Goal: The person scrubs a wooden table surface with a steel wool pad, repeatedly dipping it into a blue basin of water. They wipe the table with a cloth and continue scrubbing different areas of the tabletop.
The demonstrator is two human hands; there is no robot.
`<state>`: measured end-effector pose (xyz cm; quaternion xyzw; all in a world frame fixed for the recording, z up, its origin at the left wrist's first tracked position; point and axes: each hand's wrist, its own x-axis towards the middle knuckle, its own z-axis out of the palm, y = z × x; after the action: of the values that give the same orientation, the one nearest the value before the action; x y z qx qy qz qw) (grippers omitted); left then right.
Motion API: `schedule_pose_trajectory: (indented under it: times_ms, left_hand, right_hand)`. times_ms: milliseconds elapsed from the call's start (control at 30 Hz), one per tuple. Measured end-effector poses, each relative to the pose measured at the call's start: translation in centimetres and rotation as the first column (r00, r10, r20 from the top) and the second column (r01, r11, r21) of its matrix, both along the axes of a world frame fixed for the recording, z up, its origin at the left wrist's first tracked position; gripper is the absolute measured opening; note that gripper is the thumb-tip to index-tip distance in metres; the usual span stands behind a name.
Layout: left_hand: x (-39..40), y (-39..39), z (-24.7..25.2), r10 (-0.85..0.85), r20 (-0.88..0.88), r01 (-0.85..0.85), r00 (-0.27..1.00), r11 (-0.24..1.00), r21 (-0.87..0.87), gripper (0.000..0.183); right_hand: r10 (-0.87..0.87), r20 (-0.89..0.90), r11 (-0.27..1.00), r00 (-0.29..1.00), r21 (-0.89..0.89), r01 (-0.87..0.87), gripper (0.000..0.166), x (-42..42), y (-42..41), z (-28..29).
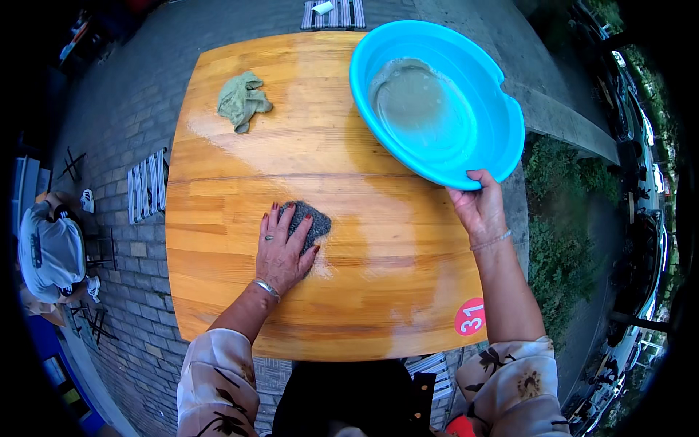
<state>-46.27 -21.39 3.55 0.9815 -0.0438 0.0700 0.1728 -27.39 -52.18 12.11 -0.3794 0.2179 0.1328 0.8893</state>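
A varnished wooden table stands before me. My left hand lies palm down on a dark grey scrubbing pad, pressing it to the tabletop; the palm and fingers hide part of it. With the thumb over its rim, my right hand grips a bright blue plastic basin. The basin is tilted at the table's far right and holds some murky, slightly foamy water. A crumpled green cloth rests near the far left corner. Wet sheen and pale streaks cross the wood.
A round red number sticker marks the near right corner. Striped folding stools stand left, beyond the table and near me at right. A person sits at far left. Shrubs grow beyond the right edge.
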Motion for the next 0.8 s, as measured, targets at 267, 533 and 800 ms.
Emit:
schedule_pose_trajectory:
  times_ms: [267,533,800]
  left_hand:
    - [7.5,-6.4,-1.0,0.126,0.175,-0.128,0.976,0.992,0.003,0.046]
    - [11.1,-10.2,7.5,0.176,-0.073,-0.16,0.982,0.555,-0.817,0.035]
    - [10.4,-22.8,13.7,-0.491,0.14,0.505,0.86,0.776,-0.378,0.056]
  right_hand:
    - [-0.121,-0.08,0.984,0.989,-0.144,0.108,0.051,-14.9,-14.0,3.0]
    - [-0.347,-0.09,0.905,0.933,-0.293,0.308,0.046,-23.0,-15.6,4.2]
    - [-0.395,-0.091,0.888,0.914,-0.294,0.354,0.029,-25.2,-11.8,4.9]
